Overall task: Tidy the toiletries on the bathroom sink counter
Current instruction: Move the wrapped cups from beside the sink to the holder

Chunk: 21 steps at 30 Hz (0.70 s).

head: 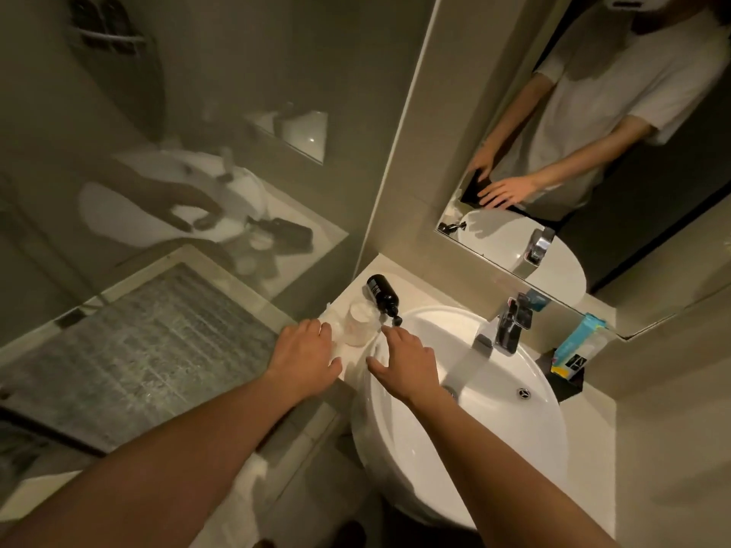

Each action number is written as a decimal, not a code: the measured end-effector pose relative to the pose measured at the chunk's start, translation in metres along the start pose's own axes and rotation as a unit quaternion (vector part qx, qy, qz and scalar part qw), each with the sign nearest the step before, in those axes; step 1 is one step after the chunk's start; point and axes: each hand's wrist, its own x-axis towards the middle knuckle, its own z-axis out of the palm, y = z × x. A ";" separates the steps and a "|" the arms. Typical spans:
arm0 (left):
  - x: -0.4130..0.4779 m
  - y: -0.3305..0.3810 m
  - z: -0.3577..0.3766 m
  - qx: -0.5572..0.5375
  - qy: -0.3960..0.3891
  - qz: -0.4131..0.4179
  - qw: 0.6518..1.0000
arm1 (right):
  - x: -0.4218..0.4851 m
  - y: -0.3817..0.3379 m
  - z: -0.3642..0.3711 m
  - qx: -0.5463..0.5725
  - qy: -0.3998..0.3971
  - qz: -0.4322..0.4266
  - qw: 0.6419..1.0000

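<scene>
Both empty: left hand point(304, 352) spread at counter's point(427, 290) left edge, right hand point(403, 359) reaching over basin rim point(395, 460). Beyond, toppled black pump bottle point(381, 294) beside white cup point(360, 324). Best grasped mid-body, stood upright near back corner.

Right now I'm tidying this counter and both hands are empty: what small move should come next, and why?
Probably close the right hand on the black pump bottle and stand it up. It lies on its side by the cup, its pump head over the sink rim, just beyond the fingertips.
</scene>
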 end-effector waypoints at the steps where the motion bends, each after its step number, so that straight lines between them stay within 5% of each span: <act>1: 0.003 -0.002 0.002 -0.003 -0.001 -0.010 1.000 | 0.006 0.000 -0.001 0.002 -0.002 -0.009 1.000; 12: 0.027 -0.012 0.006 -0.076 -0.058 -0.135 0.986 | 0.078 0.002 0.006 -0.028 -0.044 -0.170 0.984; 21: 0.052 -0.037 0.029 -0.087 -0.105 -0.098 0.986 | 0.111 -0.009 0.018 -0.096 -0.067 -0.268 0.956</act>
